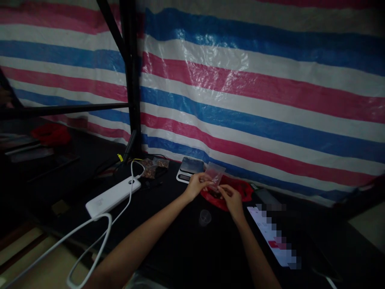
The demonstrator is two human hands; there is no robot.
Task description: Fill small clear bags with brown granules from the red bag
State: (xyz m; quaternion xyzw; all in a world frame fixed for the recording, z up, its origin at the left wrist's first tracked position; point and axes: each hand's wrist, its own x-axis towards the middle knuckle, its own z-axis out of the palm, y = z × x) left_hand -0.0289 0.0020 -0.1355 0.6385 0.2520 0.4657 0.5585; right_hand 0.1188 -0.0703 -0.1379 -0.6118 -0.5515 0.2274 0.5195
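One left hand (197, 186), right hand (231, 196): pinched closed on clear flat plastic baggie (215, 171)
Baggie, mid-frame: go gently (probably slippery)

Here's a lane, open black surface (186, 247) between the forearms (156, 226), but a small clear cup (205, 217) sits right in it! Left, a white power bank (112, 196) and its looping cable (110, 221) obstruct; right, the phone (267, 233) lies beside the arm. Ahead, scale (191, 165) and red bag (245, 192) crowd the room before the striped sheet (270, 100).
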